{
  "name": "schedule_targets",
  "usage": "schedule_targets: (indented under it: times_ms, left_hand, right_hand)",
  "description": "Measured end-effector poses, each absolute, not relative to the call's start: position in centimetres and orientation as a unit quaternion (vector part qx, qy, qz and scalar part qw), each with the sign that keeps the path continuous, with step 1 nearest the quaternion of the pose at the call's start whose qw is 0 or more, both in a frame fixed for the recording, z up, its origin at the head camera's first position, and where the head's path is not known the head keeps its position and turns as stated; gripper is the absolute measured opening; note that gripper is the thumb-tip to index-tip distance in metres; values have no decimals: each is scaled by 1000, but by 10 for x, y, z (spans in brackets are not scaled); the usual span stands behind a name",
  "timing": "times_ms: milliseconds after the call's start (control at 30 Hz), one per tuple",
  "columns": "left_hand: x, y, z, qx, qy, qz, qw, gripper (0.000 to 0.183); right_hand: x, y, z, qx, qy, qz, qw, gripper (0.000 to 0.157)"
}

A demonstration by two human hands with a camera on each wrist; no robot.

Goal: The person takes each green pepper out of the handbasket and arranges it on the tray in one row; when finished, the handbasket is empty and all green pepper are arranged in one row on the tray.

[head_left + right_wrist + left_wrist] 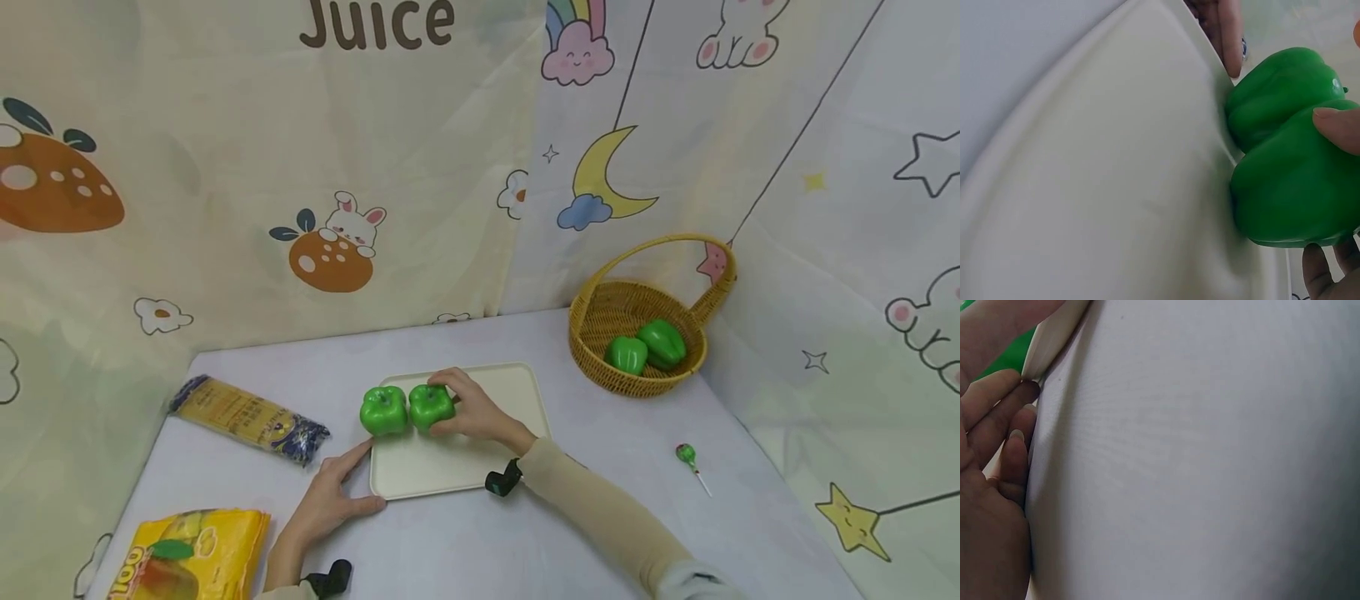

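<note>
In the head view my right hand (pixel 476 408) grips a green bell pepper (pixel 431 406) over the back left of a cream tray (pixel 457 471). In the right wrist view the thumb lies on one side of that pepper (pixel 1304 181) and the fingertips on the other. A second green bell pepper (pixel 383 411) sits close beside it, at the tray's left edge. My left hand (pixel 326 496) rests by the tray's front left corner, thumb and forefinger spread, fingertips at the rim. In the left wrist view its fingers lie against the tray edge (pixel 1057 337).
A wicker basket (pixel 637 387) with two green bell peppers (pixel 662 343) stands at the back right. A lollipop (pixel 686 454) lies in front of it. To the left are a long gold and blue packet (pixel 247 417) and a yellow bag (pixel 198 550). Printed cloth hangs behind.
</note>
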State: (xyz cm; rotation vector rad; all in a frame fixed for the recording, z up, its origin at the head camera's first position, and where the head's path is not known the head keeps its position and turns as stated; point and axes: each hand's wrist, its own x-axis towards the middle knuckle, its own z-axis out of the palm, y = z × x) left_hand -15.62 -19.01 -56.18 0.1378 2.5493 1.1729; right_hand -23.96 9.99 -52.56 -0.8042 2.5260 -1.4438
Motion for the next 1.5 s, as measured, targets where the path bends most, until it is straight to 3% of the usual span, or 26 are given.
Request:
schedule_targets:
  times_ms: [1500]
  left_hand:
    - [-159,-190,-563,45,894,412,169,105]
  right_hand:
    - [-242,95,-525,-257,851,-454,59,75]
